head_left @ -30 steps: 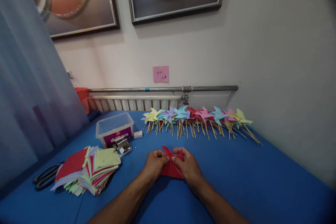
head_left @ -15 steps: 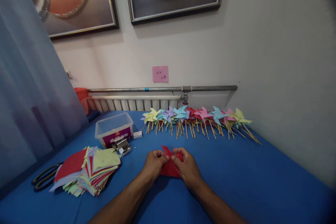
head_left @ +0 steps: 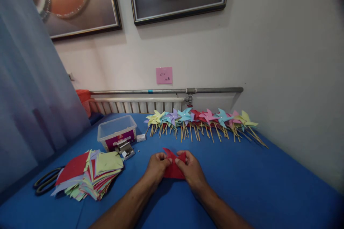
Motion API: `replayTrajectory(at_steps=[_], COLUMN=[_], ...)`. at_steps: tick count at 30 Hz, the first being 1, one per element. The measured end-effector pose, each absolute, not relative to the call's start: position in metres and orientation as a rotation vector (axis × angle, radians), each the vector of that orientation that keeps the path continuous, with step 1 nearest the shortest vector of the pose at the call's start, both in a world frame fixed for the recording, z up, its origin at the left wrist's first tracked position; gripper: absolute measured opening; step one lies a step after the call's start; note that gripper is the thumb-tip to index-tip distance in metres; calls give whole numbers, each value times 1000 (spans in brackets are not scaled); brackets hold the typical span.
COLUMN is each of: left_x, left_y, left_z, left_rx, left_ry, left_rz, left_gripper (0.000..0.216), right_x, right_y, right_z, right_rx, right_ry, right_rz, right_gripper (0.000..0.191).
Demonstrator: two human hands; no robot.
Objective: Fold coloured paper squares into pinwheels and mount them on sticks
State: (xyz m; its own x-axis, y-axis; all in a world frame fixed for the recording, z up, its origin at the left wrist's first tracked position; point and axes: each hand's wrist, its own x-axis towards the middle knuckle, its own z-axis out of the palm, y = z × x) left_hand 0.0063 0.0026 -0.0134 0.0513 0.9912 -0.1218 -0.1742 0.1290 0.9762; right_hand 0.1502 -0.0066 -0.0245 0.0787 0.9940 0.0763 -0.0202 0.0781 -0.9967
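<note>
Between my hands is a sheet of red paper [head_left: 174, 172] with a cut, pointed flap standing up at its far left edge. My left hand [head_left: 157, 167] pinches the paper's left side between thumb and fingers. On the right side, my right hand [head_left: 191, 168] grips it the same way, its thumb pressed near the middle. Parts of the paper under the fingers are hidden. To the left lies a fanned stack of coloured paper squares [head_left: 109, 162], with black-handled scissors [head_left: 47, 180] partly under it.
A clear plastic tub [head_left: 117, 132] stands behind the stack, a small opened box [head_left: 125, 149] and a small white box [head_left: 141, 137] beside it. Paper pinwheels on sticks [head_left: 185, 115] lie in a row along the back of the blue-covered table [head_left: 242, 182]. A blue curtain [head_left: 34, 89] hangs at left.
The red paper has shifted slightly, its pointed flap leaning a little further left. Both hands keep their pinch and have barely moved.
</note>
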Motion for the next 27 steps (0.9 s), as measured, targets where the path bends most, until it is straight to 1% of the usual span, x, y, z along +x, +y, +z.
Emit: replayTrajectory(at_steps=[3, 10, 16, 23, 27], left_x=[7, 6, 6, 0, -4], left_y=[2, -1, 1, -1, 1], left_z=[-12, -8, -9, 5, 7], left_rx=[977, 962, 964, 785, 740], left_ry=[1075, 1037, 1046, 1000, 964], left_rz=[1164, 1139, 1141, 1214, 1244], left_gripper=[38, 36, 35, 31, 27], right_x=[148, 149, 150, 148, 146], right_y=[-8, -9, -6, -15, -23], right_z=[-24, -23, -26, -13, -5], right_rx=[-1185, -1179, -1136, -911, -862], right_ry=[-1148, -1168, -1146, -1099, -1067], right_rz=[1122, 1105, 1162, 1357, 1462], right_gripper=[33, 29, 32, 34, 35])
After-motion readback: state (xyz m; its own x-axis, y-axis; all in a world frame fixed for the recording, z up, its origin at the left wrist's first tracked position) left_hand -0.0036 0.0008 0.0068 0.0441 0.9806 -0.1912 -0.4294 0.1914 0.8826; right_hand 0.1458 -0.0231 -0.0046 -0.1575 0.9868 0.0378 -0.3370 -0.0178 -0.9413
